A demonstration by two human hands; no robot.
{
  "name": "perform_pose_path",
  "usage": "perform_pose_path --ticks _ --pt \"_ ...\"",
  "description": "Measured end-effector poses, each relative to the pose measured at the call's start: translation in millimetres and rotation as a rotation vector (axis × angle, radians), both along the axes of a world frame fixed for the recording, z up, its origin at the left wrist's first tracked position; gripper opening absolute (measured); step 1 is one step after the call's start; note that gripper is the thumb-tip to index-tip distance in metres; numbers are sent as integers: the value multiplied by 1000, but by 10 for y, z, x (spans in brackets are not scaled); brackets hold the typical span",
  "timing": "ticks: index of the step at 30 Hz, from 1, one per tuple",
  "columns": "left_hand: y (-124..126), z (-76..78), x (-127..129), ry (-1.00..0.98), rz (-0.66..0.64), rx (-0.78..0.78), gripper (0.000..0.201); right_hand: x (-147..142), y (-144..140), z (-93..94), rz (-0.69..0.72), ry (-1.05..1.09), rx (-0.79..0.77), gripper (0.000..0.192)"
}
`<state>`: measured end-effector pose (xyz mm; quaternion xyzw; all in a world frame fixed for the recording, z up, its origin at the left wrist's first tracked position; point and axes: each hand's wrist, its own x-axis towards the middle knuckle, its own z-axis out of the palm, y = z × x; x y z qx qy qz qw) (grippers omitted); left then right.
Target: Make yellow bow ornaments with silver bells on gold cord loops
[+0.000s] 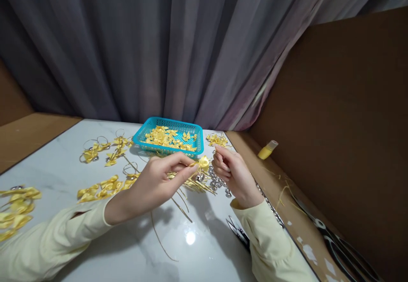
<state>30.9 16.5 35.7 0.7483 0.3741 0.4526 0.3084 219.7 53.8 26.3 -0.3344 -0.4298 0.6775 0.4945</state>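
Note:
My left hand pinches a yellow ribbon bow between thumb and forefinger, above the white table. A silver jingle bell hangs just under the bow. To the right, my right hand is closed with thumb and forefinger pressed together; whatever it holds, if anything, is too fine to make out. Below and between the hands lies a bundle of gold wire ties. Loose silver bells are scattered beside my right hand, partly hidden by it.
A blue plastic basket of yellow bows stands at the back. Bows with wire loops lie left. Small snips rest by my right sleeve. Large scissors and a yellow-filled bottle lie on the cardboard at right.

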Motion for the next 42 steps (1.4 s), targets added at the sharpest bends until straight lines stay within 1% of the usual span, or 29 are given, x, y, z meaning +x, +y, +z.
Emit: perform_pose_path --ticks 3,7,9,11,12,13,15,16,17,18,19,21,23,28,34,38,42 --pt "8 -12 -20 17 -5 20 9 -44 -16 -30 -45 -70 68 46" --pt "8 -13 -17 28 -65 -73 12 -105 -47 -45 -78 -172 122 48" --pt "16 -7 -4 10 -85 -133 14 -129 -87 -38 -148 -212 167 47" --pt "29 5 11 -37 -88 -196 15 -141 -154 -22 -266 -233 231 44" --pt "36 13 16 -68 -87 -226 15 -142 -196 -11 -346 -269 320 41" --pt "43 20 19 -96 -88 -255 15 -141 -242 0 -432 -323 452 37" --pt "53 32 19 -138 -94 -308 16 -137 -336 22 -587 -513 881 29" --pt "56 36 16 -151 -99 -329 17 -137 -379 32 -625 -606 1097 25" --pt "58 40 12 -158 -105 -344 17 -140 -415 39 -623 -690 1286 21" --pt "58 43 7 -164 -107 -352 18 -145 -443 44 -582 -749 1420 19" --pt "58 46 2 -165 -109 -357 18 -153 -460 46 -516 -791 1517 18" --pt "58 60 -8 -154 -97 -353 17 -169 -467 44 -385 -839 1643 17" --pt "59 85 -17 -142 -82 -349 17 -176 -446 36 -323 -862 1711 17" --pt "70 141 -42 -187 -104 -380 17 -132 -384 -1 -320 -928 1775 20" --pt "82 107 -51 -166 -70 -339 19 -119 -349 -21 -299 -1000 1835 19" --pt "77 96 -47 -116 -20 -310 19 -141 -323 2 -327 -1014 1792 14" --pt "85 94 -54 -143 -42 -251 16 -130 -300 -17 -357 -1005 1706 13"
